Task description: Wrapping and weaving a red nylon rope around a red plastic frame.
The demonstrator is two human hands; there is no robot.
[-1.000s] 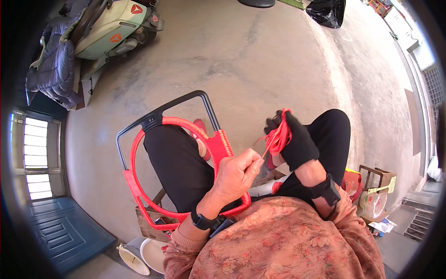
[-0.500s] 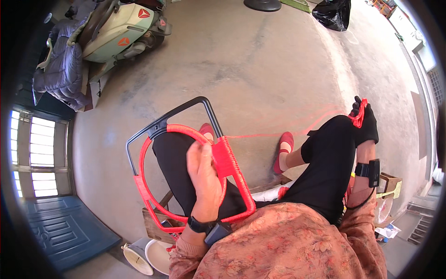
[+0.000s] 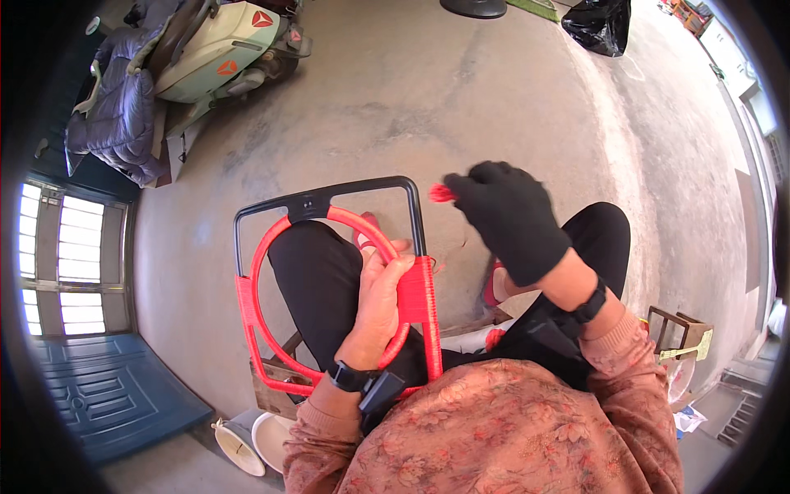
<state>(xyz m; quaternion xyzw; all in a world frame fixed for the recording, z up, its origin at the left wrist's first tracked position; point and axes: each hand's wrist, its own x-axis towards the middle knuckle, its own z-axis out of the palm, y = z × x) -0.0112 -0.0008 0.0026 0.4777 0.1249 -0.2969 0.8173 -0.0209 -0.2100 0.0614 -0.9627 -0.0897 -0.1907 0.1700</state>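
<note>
A rounded rectangular metal frame (image 3: 414, 216) with a ring inside it lies over my left thigh. Bare black metal shows along its far part; red cord wrapping (image 3: 431, 329) covers the nearer sides and the ring (image 3: 260, 257). My bare left hand (image 3: 380, 298) closes round the ring's right side, beside the wide wrapped patch. In a black glove, my right hand (image 3: 512, 216) hovers just right of the frame's far corner. A small bundle of red cord (image 3: 442, 193) sticks out from its bent fingers. Its strand to the frame is hard to make out.
A scooter (image 3: 218, 62) with a padded purple cover (image 3: 115, 123) stands at far left. White buckets (image 3: 271, 440) sit at lower left, near a blue panelled door (image 3: 115, 403). A black plastic bag (image 3: 599, 26) rests far right, and a wooden stool (image 3: 687, 333) stands at right.
My gloved right hand has swung in from the far right, bringing the red cord bundle near the frame. The long stretched strand no longer shows. The frame has turned slightly clockwise, my left hand still on it.
</note>
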